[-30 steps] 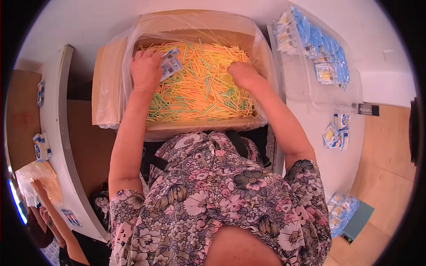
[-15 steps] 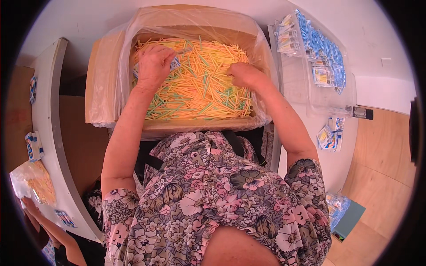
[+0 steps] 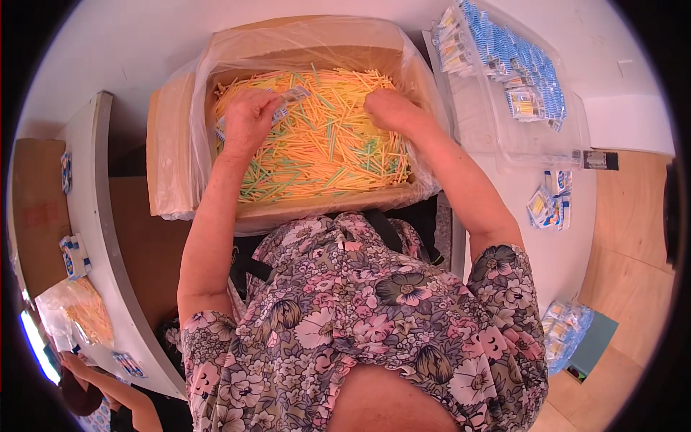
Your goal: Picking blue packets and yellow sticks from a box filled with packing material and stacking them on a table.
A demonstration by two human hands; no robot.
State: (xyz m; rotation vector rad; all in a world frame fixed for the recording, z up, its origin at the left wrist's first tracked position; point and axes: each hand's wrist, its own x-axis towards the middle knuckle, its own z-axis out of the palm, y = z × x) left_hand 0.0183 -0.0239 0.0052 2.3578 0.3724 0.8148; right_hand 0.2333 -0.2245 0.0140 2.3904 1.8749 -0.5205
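A cardboard box [image 3: 302, 30] lined with clear plastic holds a heap of thin orange, yellow and green sticks [image 3: 324, 144]. Over the heap's left part, my left hand [image 3: 248, 119] is closed on a small clear packet [image 3: 296, 94] with pale blue print, which juts out to the right of the fingers. More blue-and-white packet film shows beneath this hand. My right hand [image 3: 391, 109] is closed with its fingertips down at the sticks near the box's right side. Whatever those fingers may grip is hidden.
At right, a clear plastic bin [image 3: 515, 147] holds rows of filled packets [image 3: 525, 103]; loose packets [image 3: 551, 205] lie below it. A bag of sticks [image 3: 86, 317] rests on the left table [image 3: 108, 216], where another person's arm [image 3: 119, 392] shows. Bagged packets [image 3: 565, 331] lie lower right.
The packet in my left hand now sticks out further to the right. My right hand has shifted slightly up and left at the sticks. The whole view has tilted a little.
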